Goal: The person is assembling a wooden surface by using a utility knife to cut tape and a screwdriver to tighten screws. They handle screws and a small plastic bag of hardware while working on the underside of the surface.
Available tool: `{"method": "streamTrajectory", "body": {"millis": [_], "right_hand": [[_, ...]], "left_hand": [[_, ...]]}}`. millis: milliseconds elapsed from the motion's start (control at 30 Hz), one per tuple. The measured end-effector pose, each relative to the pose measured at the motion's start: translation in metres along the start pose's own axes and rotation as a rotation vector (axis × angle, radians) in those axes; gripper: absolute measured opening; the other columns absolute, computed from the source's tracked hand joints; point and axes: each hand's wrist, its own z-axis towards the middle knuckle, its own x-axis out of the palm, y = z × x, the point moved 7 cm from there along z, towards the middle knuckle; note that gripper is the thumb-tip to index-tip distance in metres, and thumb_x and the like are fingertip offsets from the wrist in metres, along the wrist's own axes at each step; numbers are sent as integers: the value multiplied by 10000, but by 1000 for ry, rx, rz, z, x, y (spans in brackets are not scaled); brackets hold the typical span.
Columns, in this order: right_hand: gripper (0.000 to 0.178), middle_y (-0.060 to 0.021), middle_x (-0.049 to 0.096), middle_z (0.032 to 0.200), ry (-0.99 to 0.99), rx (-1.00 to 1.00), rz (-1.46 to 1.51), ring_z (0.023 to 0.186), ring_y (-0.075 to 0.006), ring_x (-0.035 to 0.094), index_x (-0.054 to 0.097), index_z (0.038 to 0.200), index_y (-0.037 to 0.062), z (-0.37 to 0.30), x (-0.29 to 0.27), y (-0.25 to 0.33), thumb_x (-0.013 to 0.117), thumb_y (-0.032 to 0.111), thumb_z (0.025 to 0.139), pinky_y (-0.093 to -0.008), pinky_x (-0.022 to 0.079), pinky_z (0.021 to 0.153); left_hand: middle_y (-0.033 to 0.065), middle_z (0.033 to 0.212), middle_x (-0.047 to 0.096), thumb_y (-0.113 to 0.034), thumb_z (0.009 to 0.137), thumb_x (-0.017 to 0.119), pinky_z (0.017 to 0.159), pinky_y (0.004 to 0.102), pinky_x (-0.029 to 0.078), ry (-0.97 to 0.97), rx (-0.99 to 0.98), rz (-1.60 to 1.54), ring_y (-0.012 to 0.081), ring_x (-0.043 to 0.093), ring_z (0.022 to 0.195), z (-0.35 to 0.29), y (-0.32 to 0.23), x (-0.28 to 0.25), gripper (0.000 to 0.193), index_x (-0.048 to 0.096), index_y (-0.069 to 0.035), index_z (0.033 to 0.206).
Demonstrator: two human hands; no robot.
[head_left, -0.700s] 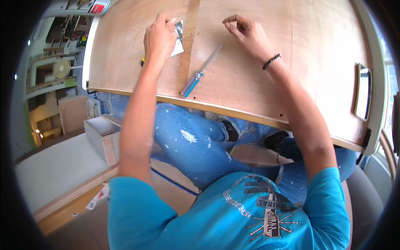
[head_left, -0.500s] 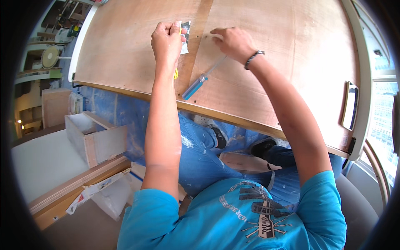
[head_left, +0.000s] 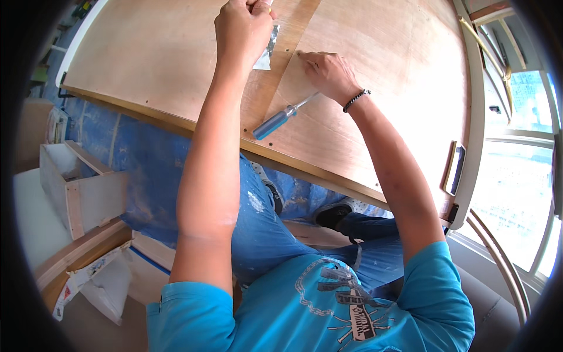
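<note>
A wide wooden panel lies in front of me with a darker strip across it. At the top edge, my left hand is closed around a slim thing with a bit of yellow showing; its kind is hidden. Beside that hand, a small silvery plastic packet rests on the panel. My right hand is low over the wood, fingertips drawn together at a small dark spot right of the strip. Whatever they pinch is too small to name. A blue-handled screwdriver lies by the near edge, its shaft running under the right hand.
A phone-like dark rectangle sits at the panel's right edge. Blue sheeting covers the floor, and an open white drawer-like box stands at left. A window is at right.
My left hand has moved farther away, toward the top edge. The right hand's fingers have closed in from a more spread pose and come down to the wood. The whole view has shifted.
</note>
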Motion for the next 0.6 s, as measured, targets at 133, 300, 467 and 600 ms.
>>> {"method": "streamTrajectory", "body": {"millis": [133, 300, 467, 600], "right_hand": [[320, -170, 791, 949, -58, -68, -32, 839, -327, 754, 819, 1226, 155, 6, -10, 2, 644, 324, 1017, -428, 594, 772], [279, -145, 766, 865, 0, 15, 142, 760, -269, 726, 828, 1151, 151, 30, -4, -5, 728, 365, 1003, -406, 572, 721], [261, -101, 708, 735, -8, -21, 32, 684, -246, 676, 822, 1106, 130, 48, -1, -3, 751, 356, 995, -390, 534, 674], [252, -79, 691, 704, -11, -14, 83, 653, -237, 654, 821, 1058, 113, 46, -4, -6, 743, 346, 1002, -394, 520, 652]], "left_hand": [[184, 801, 741, -192, 1022, 677, 617, 396, 572, -34, 31, -123, 260, 740, 692, 4, -4, -6, 258, 644, 45, 926], [181, 793, 734, -199, 1021, 677, 607, 390, 568, 8, -17, -197, 247, 735, 681, 15, -2, -2, 264, 639, 46, 931], [205, 826, 750, -225, 1014, 684, 614, 412, 574, 39, -57, -215, 286, 749, 698, 11, -1, -2, 283, 645, 50, 959], [264, 943, 768, -233, 1018, 671, 721, 478, 592, -107, 40, -44, 395, 769, 850, 12, 1, -13, 296, 662, 62, 1000]]}}
